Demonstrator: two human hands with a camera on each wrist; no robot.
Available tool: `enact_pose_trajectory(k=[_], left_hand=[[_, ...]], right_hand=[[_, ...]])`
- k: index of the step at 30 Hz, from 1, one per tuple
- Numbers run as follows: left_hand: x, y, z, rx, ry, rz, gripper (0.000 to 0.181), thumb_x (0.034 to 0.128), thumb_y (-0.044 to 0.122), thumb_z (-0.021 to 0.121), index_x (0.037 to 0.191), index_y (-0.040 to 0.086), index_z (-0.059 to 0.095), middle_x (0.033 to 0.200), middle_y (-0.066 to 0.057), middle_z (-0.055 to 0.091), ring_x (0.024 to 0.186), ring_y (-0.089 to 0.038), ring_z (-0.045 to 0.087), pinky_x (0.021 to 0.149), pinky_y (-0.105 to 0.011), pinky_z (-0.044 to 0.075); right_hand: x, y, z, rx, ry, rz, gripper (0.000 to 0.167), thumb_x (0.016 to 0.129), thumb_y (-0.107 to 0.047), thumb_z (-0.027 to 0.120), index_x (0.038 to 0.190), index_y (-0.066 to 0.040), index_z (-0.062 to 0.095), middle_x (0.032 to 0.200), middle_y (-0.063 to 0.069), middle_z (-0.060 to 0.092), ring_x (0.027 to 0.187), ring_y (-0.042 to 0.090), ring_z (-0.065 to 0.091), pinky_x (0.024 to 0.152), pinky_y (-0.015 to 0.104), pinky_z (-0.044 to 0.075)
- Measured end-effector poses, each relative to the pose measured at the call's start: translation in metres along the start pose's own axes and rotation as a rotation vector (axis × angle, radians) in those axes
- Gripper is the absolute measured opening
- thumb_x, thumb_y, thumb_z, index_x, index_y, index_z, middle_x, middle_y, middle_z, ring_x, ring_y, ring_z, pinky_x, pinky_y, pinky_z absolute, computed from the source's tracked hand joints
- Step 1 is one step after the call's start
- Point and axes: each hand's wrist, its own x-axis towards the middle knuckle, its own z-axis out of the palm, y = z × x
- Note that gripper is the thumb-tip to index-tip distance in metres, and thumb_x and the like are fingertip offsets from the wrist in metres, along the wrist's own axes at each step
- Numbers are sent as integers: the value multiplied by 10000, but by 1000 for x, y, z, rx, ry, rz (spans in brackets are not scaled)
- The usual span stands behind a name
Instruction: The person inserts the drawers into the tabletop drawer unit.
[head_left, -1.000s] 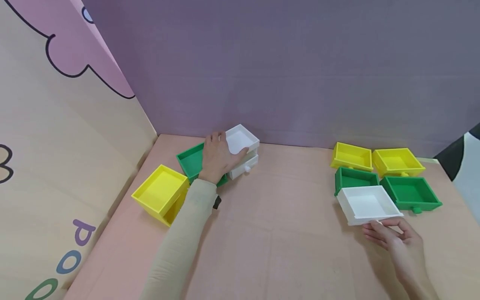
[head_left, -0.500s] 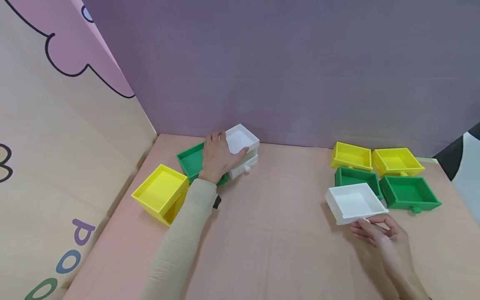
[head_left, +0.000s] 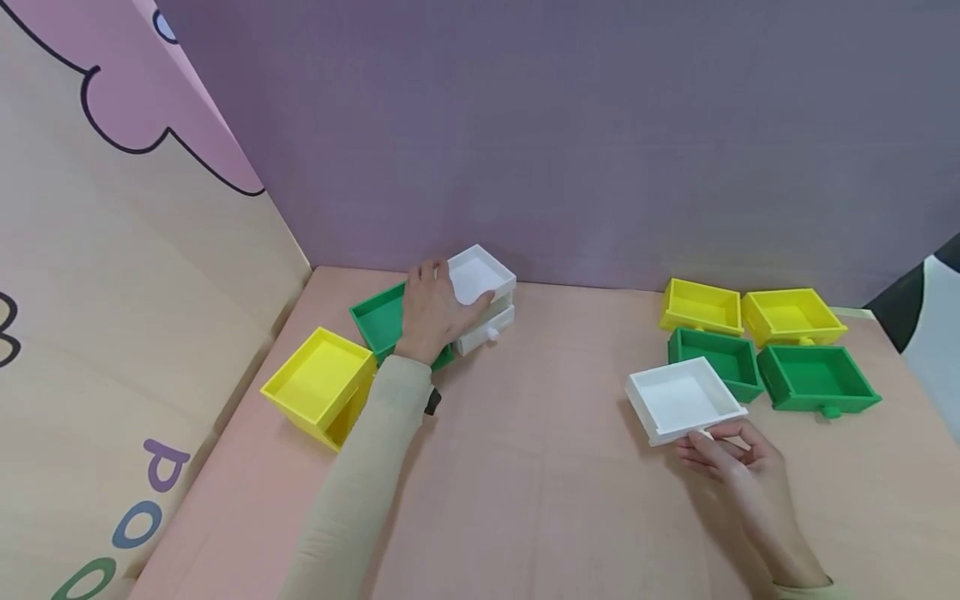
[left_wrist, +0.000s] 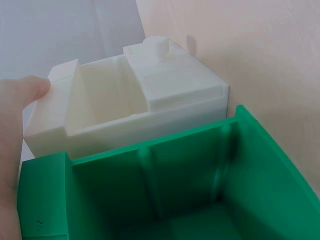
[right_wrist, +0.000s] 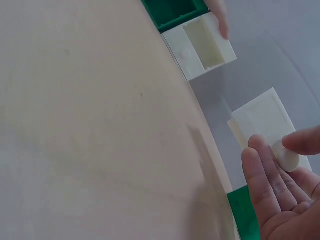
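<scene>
My right hand (head_left: 738, 475) pinches a white drawer (head_left: 684, 398) by its round knob (right_wrist: 287, 157), thumb against fingers. The drawer is tilted in the air, left of the green drawers. On the left, my left hand (head_left: 435, 317) rests over a green cabinet (head_left: 381, 317) and the neighbouring white cabinet (head_left: 480, 275). Its thumb (left_wrist: 35, 89) touches the white cabinet's top edge; its other fingertips are hard to make out. A knobbed drawer (left_wrist: 175, 80) sits in the white cabinet's lower slot, beneath an open slot. The green cabinet is partly hidden by the hand.
A yellow cabinet (head_left: 318, 379) stands left of my left forearm. At the far right are two yellow drawers (head_left: 703, 307) and two green drawers (head_left: 817, 377). A grey-purple wall (head_left: 562, 150) rises behind the pinkish table (head_left: 540, 467), and a printed panel (head_left: 150, 292) stands left.
My right hand has carried the white drawer leftward, away from over the green drawers, uncovering more of the left green one. My left hand has stayed in place.
</scene>
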Motion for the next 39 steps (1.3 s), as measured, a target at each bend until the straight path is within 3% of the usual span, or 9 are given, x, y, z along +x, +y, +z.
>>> enact_pose_trajectory(k=[9, 16, 28, 35, 39], left_hand=[[-2, -2, 2, 4, 5, 0, 953, 930, 718, 572, 1502, -42, 503, 1463, -215, 550, 1328, -369, 481, 1148, -473, 438], [-2, -2, 2, -5, 3, -4, 949, 931, 715, 569, 1506, -36, 495, 1464, -212, 546, 1316, -369, 479, 1148, -474, 436], [-1, -2, 1, -11, 9, -3, 944, 930, 709, 572, 1497, -43, 513, 1445, -218, 561, 1316, -370, 490, 1139, -480, 444], [-1, 0, -1, 0, 7, 6, 941, 934, 702, 577, 1486, -58, 524, 1438, -228, 574, 1314, -374, 500, 1138, -480, 441], [0, -1, 0, 16, 3, 8, 942, 938, 711, 563, 1487, -54, 521, 1442, -222, 569, 1315, -370, 500, 1144, -475, 439]], right_hand=[[-1, 2, 16, -54, -17, 27, 105, 1024, -49, 689, 1056, -14, 596, 905, -83, 798, 781, 101, 804, 722, 234, 643], [1, 1, 28, -119, -35, 63, 209, 1041, -129, 687, 1112, 23, 562, 898, -110, 796, 795, 88, 798, 738, 216, 639], [2, 2, 45, -70, -90, 82, 80, 1058, -78, 642, 1031, -79, 567, 875, -53, 817, 777, 130, 802, 733, 257, 652], [2, 0, 52, -155, -107, 107, 198, 1068, -140, 644, 1101, 18, 531, 903, -69, 816, 799, 122, 797, 742, 261, 652], [3, 0, 56, -193, -112, 117, 156, 1073, -140, 634, 1103, -22, 537, 923, -68, 820, 815, 117, 797, 749, 271, 654]])
